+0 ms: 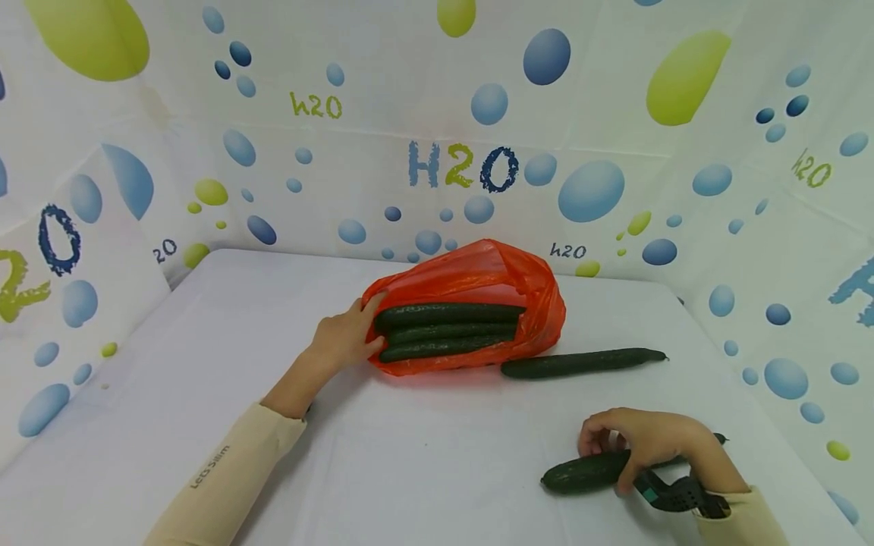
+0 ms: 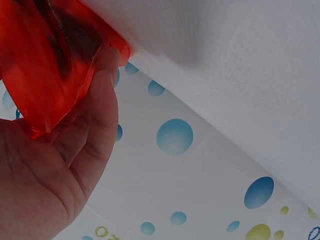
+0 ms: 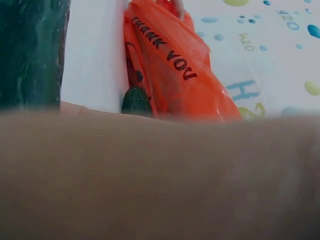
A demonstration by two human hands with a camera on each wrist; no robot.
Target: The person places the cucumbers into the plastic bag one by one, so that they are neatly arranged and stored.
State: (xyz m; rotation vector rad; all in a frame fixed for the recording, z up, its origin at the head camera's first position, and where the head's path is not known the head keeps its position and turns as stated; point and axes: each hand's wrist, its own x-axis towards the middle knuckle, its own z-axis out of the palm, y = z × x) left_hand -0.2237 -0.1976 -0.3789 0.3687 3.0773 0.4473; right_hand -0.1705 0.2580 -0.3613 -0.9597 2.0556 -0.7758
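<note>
On my feed I judge the work partly done: the red bag (image 1: pixel 543 307) shows three cucumbers (image 1: pixel 447 332) inside, one loose cucumber (image 1: pixel 587 363) remains outside at its right front, and farther before it the right hand (image 1: pixel 652 441) grips another cucumber (image 1: pixel 583 475), while the left hand (image 1: pixel 344 335) grips the bag's left edge.

We count five cucumbers (image 1: pixel 451 332): three in the one red bag (image 1: pixel 542 311), one loose cucumber (image 1: pixel 587 364) beside it, and one gripped cucumber (image 1: pixel 580 475) in the right hand (image 1: pixel 652 440). More may lie behind the red plastic, where we see poorly, so five is our least figure. We find two hands, counting the left hand (image 1: pixel 344 336) on the bag, two sleeves (image 1: pixel 225 470), one table (image 1: pixel 410 470) and one black wrist device (image 1: pixel 679 494).
</note>
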